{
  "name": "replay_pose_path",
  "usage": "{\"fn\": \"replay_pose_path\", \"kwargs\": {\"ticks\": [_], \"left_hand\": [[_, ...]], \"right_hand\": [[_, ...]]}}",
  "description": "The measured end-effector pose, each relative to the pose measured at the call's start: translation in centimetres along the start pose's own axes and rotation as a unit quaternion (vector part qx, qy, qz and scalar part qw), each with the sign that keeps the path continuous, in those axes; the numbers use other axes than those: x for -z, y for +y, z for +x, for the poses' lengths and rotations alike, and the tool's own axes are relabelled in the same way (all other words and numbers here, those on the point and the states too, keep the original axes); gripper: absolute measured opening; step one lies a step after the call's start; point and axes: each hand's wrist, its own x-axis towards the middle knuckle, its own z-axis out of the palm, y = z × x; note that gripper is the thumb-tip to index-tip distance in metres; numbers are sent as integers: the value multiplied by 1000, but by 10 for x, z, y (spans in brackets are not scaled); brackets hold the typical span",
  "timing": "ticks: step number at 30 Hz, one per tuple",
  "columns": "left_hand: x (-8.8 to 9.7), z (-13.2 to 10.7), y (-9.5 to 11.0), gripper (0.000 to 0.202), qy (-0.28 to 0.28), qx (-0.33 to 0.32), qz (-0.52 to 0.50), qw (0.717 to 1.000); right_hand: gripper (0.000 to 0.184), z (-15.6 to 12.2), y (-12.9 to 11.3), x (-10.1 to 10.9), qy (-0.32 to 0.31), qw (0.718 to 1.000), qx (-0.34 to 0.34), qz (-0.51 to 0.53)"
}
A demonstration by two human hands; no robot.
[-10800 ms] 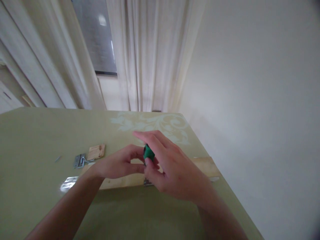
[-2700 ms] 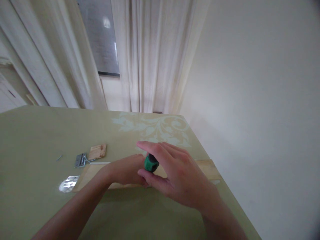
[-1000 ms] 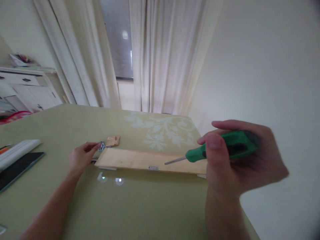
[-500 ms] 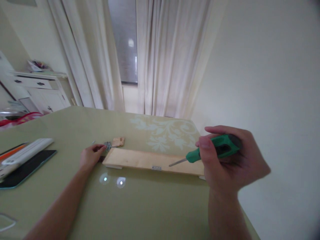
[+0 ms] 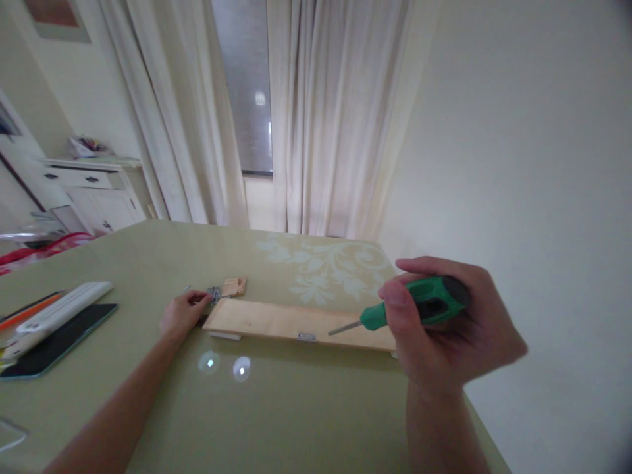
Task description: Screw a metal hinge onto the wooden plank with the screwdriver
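Observation:
My right hand [image 5: 444,336] is wrapped round the green and black handle of a screwdriver [image 5: 415,303], whose metal shaft slants down to the left over a long pale wooden board [image 5: 266,317]. A small metal plate with holes [image 5: 307,336] sits on the board's front edge. At the board's left end, my left hand [image 5: 184,312] has its thumb and fingertips together beside a little heap of small metal parts [image 5: 214,294]; whatever they pinch is too small to name. Just behind lies a small wooden piece [image 5: 234,286].
On the left of the green table [image 5: 266,415] lie a dark flat tablet-like thing [image 5: 74,336], a long white object [image 5: 66,307] and an orange item [image 5: 32,311]. White supports [image 5: 225,336] are under the board. Curtains [image 5: 340,118] and a wall stand behind.
My right hand has shifted slightly left with the screwdriver, its tip nearer the metal plate. The view has tilted up a little. My left hand stays by the small metal parts.

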Motion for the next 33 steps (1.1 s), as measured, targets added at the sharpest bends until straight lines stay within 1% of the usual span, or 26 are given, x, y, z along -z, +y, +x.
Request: {"fn": "replay_pose_path", "kwargs": {"ticks": [3,6,8,11,16,20,23,27,33], "left_hand": [[0,1,1,42,-4,8,3,1000],[1,1,1,41,-13,-3,-7,1000],[3,0,0,40,-23,-18,-19,999],[4,-1,-1,42,-30,-27,-31,999],[4,-1,-1,40,-26,-33,-37,998],[5,-2,0,37,-25,-43,-35,998],[5,-2,0,37,-27,-48,-34,998],[3,-1,-1,38,-27,-49,-32,998],[2,-2,1,33,-20,-50,-31,998]], "right_hand": [[18,2,3,0,11,1000,2,8],[20,5,5,1,21,999,28,18],[23,4,3,3,31,999,36,25],[30,0,-4,9,36,998,29,36],[37,-5,-9,10,39,995,76,51],[33,-4,-4,4,40,997,51,43],[30,-2,-4,0,34,997,51,37],[29,-3,-5,1,39,997,53,28],[27,-6,0,4,27,999,20,11]]}}
